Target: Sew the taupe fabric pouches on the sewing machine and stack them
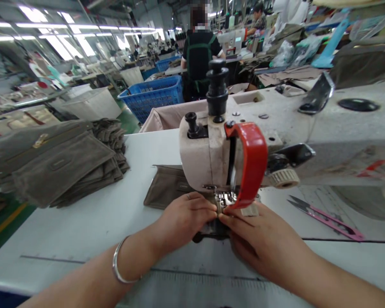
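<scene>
My left hand [188,216] and my right hand [255,229] meet at the presser foot [224,197] of a sewing machine [199,158]. The fingertips of both are pressed together on the near edge of a brown-olive fabric piece [167,184], just in front of the needle area. The fabric lies flat to the left of the machine head, bearing a small label, and runs under the foot. My left fingers partly cover it. A red guard [253,164] arches over the needle area and hides part of it. The needle tip cannot be made out.
A stack of similar fabric pieces [64,162] lies on the white table [122,239] at left. Pink-handled thread snips [327,218] rest at right, below the machine arm. Beyond the table stand a blue basket [154,96] and a person [200,51] facing away.
</scene>
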A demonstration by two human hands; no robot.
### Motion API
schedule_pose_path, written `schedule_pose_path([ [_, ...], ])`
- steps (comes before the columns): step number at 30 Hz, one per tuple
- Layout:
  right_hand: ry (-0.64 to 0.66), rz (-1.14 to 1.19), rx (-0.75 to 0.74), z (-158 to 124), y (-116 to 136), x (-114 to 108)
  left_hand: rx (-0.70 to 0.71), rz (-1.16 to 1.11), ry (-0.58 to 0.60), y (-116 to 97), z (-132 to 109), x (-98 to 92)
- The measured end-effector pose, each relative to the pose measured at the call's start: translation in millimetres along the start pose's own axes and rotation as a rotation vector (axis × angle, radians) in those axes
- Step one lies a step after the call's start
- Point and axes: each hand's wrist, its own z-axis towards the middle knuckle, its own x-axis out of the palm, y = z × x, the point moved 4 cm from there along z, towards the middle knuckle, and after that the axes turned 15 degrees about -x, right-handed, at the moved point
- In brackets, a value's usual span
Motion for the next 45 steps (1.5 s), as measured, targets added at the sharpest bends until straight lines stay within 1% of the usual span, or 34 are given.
schedule_pose_path([
  [3, 0.011, -0.026, 0.034, 0.6, -2.8, 3.4, 0.002, 0.005, -0.011, 3.9, 7.6, -1.0],
  [6, 0.009, -0.042, 0.052, 1.3, -5.0, 5.4, -0.039, -0.032, -0.019, 10.6, 13.8, -1.0],
  [11, 0.011, -0.079, 0.051, -0.2, -5.7, 7.3, -0.124, -0.009, -0.011, 25.7, 18.6, 6.3],
  [15, -0.003, -0.097, 0.049, 0.3, -4.6, 6.1, -0.146, 0.01, -0.05, 34.3, 19.4, 11.2],
  [23, 0.027, -0.047, 0.066, 2.3, -5.9, 6.5, -0.171, 0.037, -0.11, 34.4, 20.1, 10.7],
  [27, 0.05, -0.044, 0.083, 1.8, -7.2, 9.0, -0.182, 0.058, -0.112, 34.8, 19.1, 12.2],
  [30, 0.042, -0.042, 0.09, 2.1, -7.0, 8.2, -0.198, 0.088, -0.103, 36.0, 19.8, 12.6],
  [33, 0.024, -0.049, 0.085, 2.2, -6.5, 5.7, -0.198, 0.125, -0.066, 31.6, 22.2, 8.8],
  [35, 0.025, -0.055, 0.08, 1.5, -6.5, 4.8, -0.184, 0.156, -0.021, 22.8, 23.8, 3.2],
  [37, 0.022, -0.057, 0.073, 0.3, -6.1, 4.7, -0.191, 0.184, 0.049, 10.8, 24.2, -3.5],
  [39, 0.018, -0.056, 0.059, -0.4, -4.8, 5.5, -0.243, 0.172, 0.135, -1.0, 23.5, -10.1],
  [41, 0.039, -0.059, 0.029, 0.2, -2.3, 8.1, -0.322, 0.1, 0.22, -10.3, 22.2, -15.5],
  [43, 0.079, -0.066, 0.011, 1.9, 0.0, 11.5, -0.394, 0.027, 0.267, -15.7, 21.5, -19.5],
  [45, 0.114, -0.072, 0.019, 3.7, 1.4, 14.3, -0.438, -0.015, 0.284, -17.6, 22.1, -21.7],
])
